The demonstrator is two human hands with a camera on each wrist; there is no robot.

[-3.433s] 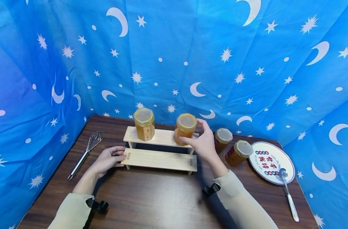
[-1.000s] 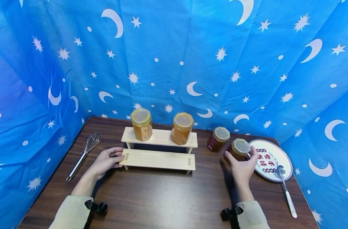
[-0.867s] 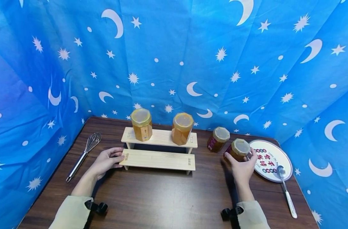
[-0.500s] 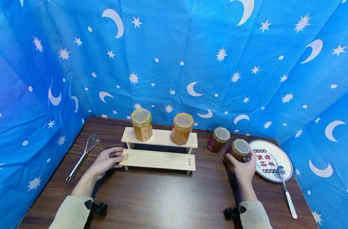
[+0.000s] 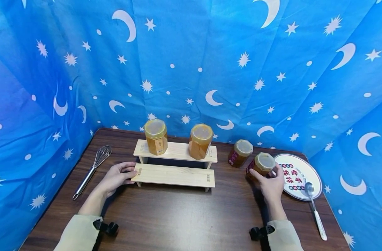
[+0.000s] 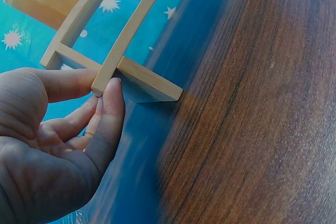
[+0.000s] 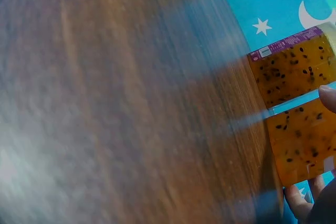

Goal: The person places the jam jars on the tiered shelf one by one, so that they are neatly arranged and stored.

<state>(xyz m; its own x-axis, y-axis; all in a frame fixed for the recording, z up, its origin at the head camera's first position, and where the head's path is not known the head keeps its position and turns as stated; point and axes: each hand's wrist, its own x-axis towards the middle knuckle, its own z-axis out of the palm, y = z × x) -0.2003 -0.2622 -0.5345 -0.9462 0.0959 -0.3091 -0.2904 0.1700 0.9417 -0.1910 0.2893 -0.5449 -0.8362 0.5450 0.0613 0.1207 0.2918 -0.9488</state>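
My left hand (image 5: 115,178) pinches the left end of the lower board of a two-step wooden rack (image 5: 175,176); in the left wrist view, thumb and finger meet on that board end. On the rack's upper step stand two amber jars, a left jar (image 5: 156,137) with a label and a right jar (image 5: 199,142). Over on the right, my right hand (image 5: 272,186) grips a lidded jar of orange jam (image 7: 302,142) with dark seeds, thumb on one side and fingers on the other. Just left of it stands a matching jam jar (image 5: 240,153).
A white plate (image 5: 313,174) with red characters lies beyond the right hand, and a spoon (image 5: 317,219) rests over its edge. A whisk (image 5: 91,172) lies on the left of the dark wooden table (image 5: 181,219). Blue star-patterned cloth (image 5: 191,62) hangs behind.
My right hand has let go of the right amber jar on the upper step, moved right and taken hold of the jam jar beside the plate. The left hand stays on the rack.
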